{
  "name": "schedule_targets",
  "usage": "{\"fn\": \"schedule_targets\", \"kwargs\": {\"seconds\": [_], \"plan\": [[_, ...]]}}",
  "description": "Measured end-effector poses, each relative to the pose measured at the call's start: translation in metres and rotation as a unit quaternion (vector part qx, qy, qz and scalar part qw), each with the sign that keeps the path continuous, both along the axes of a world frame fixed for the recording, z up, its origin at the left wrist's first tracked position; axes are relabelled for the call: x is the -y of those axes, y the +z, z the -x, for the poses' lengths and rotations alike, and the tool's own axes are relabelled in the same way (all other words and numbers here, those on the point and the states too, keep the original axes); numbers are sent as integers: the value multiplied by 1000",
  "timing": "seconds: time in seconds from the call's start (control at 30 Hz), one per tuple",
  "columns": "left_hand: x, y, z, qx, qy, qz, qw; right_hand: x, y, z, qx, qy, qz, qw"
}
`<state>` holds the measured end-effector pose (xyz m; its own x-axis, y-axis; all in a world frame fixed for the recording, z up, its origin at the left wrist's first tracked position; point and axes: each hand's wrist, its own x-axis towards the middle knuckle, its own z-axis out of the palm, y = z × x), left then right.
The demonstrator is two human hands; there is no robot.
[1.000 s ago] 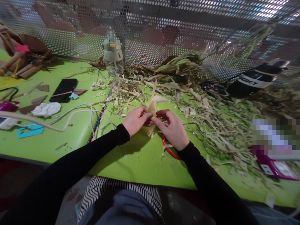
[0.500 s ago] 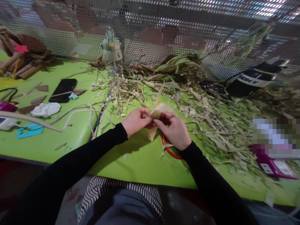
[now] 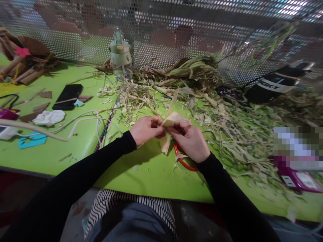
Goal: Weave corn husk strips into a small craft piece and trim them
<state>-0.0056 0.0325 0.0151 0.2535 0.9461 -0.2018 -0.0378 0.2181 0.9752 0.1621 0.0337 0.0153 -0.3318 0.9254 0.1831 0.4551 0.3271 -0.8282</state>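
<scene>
Both my hands meet over the middle of the green table [image 3: 141, 171]. My left hand [image 3: 145, 129] and my right hand [image 3: 192, 141] pinch a pale dried corn husk piece [image 3: 171, 120] between their fingertips; its top is bent over to the right and its lower end [image 3: 165, 144] hangs down between the hands. A red-handled pair of scissors [image 3: 183, 160] lies on the table under my right wrist, partly hidden.
Husk scraps [image 3: 234, 134] litter the table's right half, with whole corn husks [image 3: 191, 72] at the back. A green-lidded bottle [image 3: 121, 55], a black phone [image 3: 67, 96], white cables [image 3: 83, 121], a white cloth [image 3: 49, 117] and a magenta device [image 3: 295, 176] lie around. Perforated metal screen behind.
The husk's upright tip has been folded over to the right. Both hands shifted slightly right and stay pinched on it.
</scene>
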Motion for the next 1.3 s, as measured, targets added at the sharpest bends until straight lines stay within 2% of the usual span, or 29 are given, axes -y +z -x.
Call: {"fn": "schedule_targets", "kwargs": {"seconds": [0.2, 0.4, 0.6, 0.73, 0.93, 1.0, 1.07, 1.13, 1.2, 1.3], "plan": [[-2, -9, 4, -56, -15, -87, 994, 0, -1, -1, -33, 6, 37, 999], [3, -7, 2, -218, 20, -221, 950, 3, 4, 3, 26, -28, -12, 999], [8, -7, -2, -267, 47, -260, 927, -1, -5, 3, -26, -10, 42, 999], [10, -8, -3, -285, 53, -271, 918, -3, -8, 2, -46, 1, 39, 998], [8, -10, -4, -267, 62, -237, 932, -1, -2, 4, 9, 12, -14, 1000], [6, -10, -4, -212, 56, -206, 954, -1, 0, 4, 11, 6, -22, 1000], [4, -7, -4, -118, 33, -125, 984, -2, 2, 4, -20, 6, 2, 1000], [2, -2, -3, -24, 16, -19, 999, -5, 3, 3, -63, 16, 54, 996], [1, 4, -2, 34, 15, 61, 997, -7, 3, 1, -96, 23, 104, 990], [0, 9, 0, 72, 14, 109, 991, -10, 2, 0, -128, 20, 152, 980]]}}
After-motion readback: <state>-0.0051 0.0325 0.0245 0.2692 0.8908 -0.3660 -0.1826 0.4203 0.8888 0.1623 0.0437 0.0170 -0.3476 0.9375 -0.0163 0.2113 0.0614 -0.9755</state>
